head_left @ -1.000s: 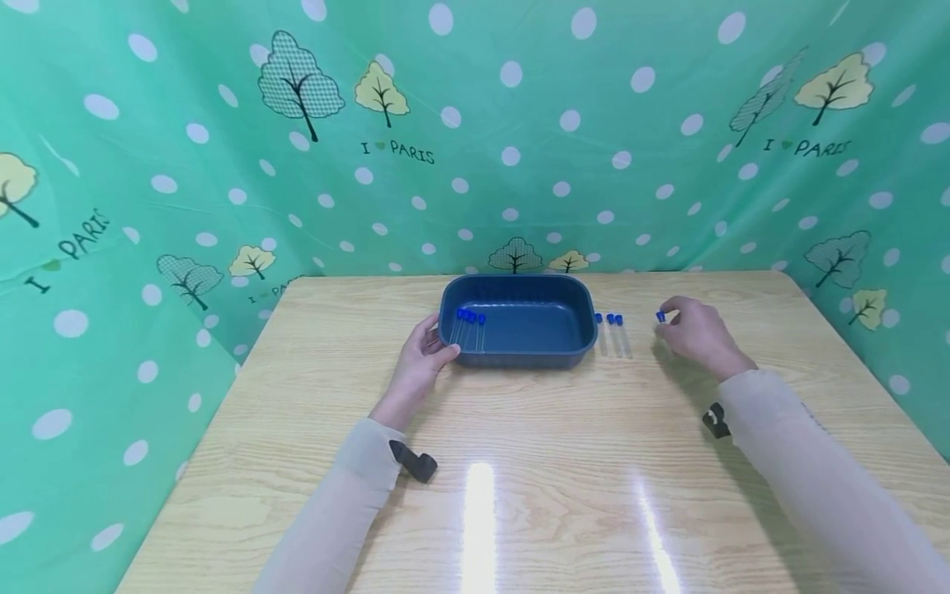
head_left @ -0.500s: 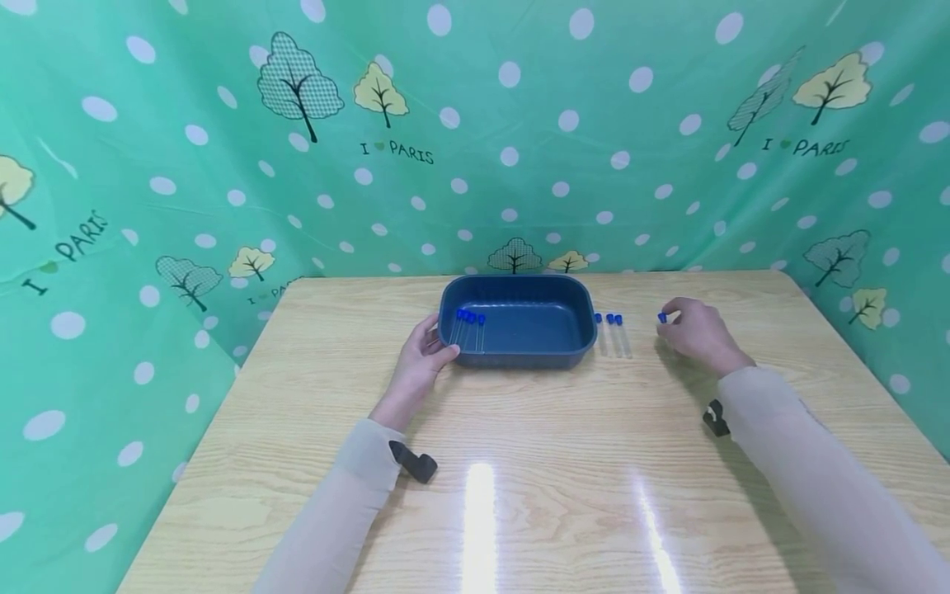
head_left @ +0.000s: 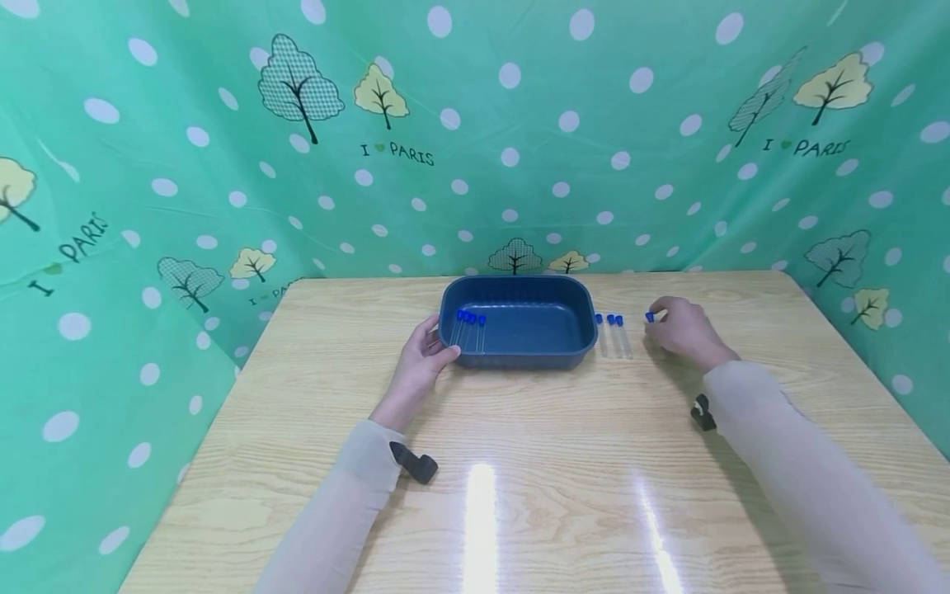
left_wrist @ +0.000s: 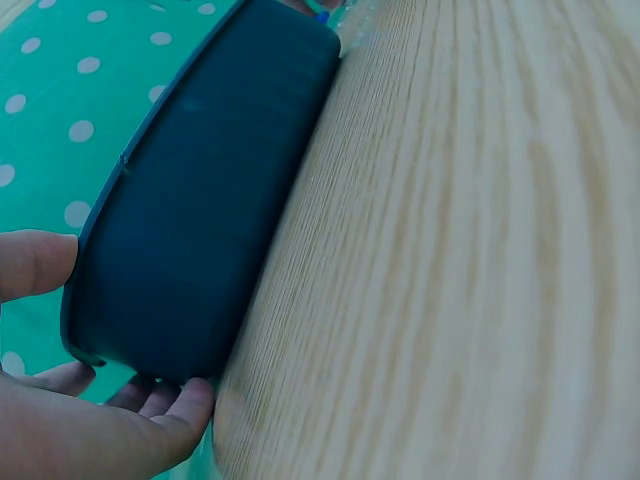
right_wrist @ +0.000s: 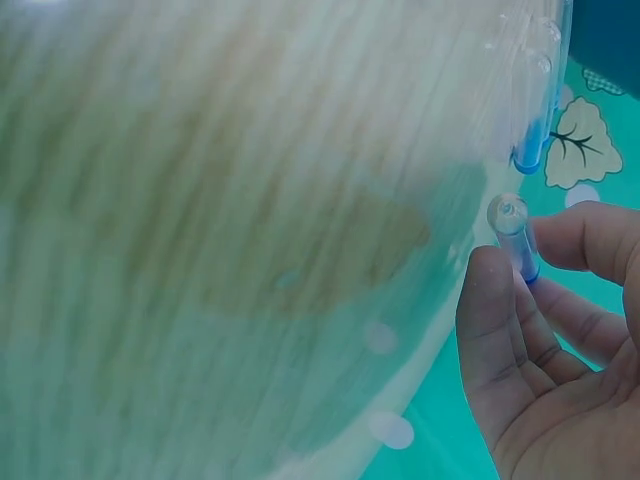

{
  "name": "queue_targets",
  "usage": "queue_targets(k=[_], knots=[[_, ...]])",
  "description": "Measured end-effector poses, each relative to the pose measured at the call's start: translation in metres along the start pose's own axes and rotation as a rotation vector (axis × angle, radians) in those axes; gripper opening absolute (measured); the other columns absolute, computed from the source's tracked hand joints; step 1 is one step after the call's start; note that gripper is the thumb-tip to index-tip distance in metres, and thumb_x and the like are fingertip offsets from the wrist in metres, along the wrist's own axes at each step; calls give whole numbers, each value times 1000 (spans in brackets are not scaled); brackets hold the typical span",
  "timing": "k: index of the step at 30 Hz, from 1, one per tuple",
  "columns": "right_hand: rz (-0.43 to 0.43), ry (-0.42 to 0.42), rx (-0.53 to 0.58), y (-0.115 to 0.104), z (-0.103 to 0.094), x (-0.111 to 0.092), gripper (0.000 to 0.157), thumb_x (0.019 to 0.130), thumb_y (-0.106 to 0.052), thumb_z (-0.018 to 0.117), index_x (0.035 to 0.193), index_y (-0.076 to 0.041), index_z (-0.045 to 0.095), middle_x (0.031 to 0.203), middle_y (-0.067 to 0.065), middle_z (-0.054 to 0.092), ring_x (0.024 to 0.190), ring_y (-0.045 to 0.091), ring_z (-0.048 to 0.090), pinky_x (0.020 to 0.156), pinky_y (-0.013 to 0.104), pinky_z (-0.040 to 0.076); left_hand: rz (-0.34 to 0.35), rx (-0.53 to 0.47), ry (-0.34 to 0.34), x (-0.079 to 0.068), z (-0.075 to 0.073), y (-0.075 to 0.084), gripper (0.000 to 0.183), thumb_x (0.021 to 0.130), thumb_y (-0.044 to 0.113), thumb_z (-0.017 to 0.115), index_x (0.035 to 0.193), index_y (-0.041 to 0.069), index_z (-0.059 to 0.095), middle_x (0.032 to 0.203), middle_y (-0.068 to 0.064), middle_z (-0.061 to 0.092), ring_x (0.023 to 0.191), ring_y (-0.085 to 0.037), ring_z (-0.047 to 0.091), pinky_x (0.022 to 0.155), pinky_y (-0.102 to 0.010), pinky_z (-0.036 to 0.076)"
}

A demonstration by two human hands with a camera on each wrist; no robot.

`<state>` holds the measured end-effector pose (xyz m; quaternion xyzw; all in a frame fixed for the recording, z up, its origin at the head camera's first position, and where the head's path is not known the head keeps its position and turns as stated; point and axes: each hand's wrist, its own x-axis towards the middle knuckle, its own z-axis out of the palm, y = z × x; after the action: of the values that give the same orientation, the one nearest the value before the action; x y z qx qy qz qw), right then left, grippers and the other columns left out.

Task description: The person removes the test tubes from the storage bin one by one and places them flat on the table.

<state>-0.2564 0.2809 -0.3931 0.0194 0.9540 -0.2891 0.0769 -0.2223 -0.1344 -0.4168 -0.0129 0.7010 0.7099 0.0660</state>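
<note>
A dark blue plastic basin (head_left: 527,360) stands at the back middle of the table. My left hand (head_left: 417,363) grips its left end, thumb at the rim and fingers against the outer wall, as the left wrist view shows. Inside, several clear test tubes (head_left: 471,318) with blue caps lean together at the left. Three more capped tubes (head_left: 613,330) lie side by side just right of the basin. Farther right, my right hand (head_left: 684,332) pinches another test tube (right_wrist: 511,222) between thumb and fingers; its blue cap shows above the fingertips in the head view.
The table (head_left: 519,462) has a light wood grain and bright light reflections near the front. Behind it and at both sides hangs a green dotted cloth (head_left: 416,206) with printed trees. Black straps with small camera mounts (head_left: 416,462) sit at both wrists.
My right hand, with the test tube in it, has moved slightly left toward the three tubes on the table. My left hand and the basin have stayed in place.
</note>
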Motion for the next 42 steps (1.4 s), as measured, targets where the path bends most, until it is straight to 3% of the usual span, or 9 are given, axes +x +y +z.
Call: queue_targets(k=[13,23,31,36,42], knots=[[-11,-38,20,-7,8,6,47,91,-11,53,132,10,42,91,20,62,67,22,60,57,30,52,39,-9,28,1,1,-6,70,86,0,65,147,11,33,144,-20,39,132,-32,40,106,-40,41],[12,-37,-15,-11,13,10,45,92,-13,53,131,10,44,91,19,62,64,20,58,56,29,50,9,-4,12,1,0,-5,71,88,3,65,149,13,30,147,-20,35,135,-31,37,107,-40,38],[3,-40,-47,-14,15,13,44,92,-14,54,128,10,47,100,24,59,67,20,59,59,30,51,0,-4,-6,-8,2,11,71,87,-2,63,149,5,27,146,-26,34,135,-36,35,107,-40,39],[-1,-54,-44,-14,16,15,44,92,-14,53,128,10,47,93,20,60,63,19,58,57,29,49,-4,-1,-2,-16,6,20,71,88,-3,61,149,4,26,147,-26,33,135,-37,35,107,-40,39],[-10,-53,-49,-12,17,16,43,92,-14,53,127,11,47,88,18,60,61,18,57,56,29,48,-6,-14,-4,-5,1,6,72,88,-2,63,149,7,27,147,-24,33,135,-35,35,107,-41,38]])
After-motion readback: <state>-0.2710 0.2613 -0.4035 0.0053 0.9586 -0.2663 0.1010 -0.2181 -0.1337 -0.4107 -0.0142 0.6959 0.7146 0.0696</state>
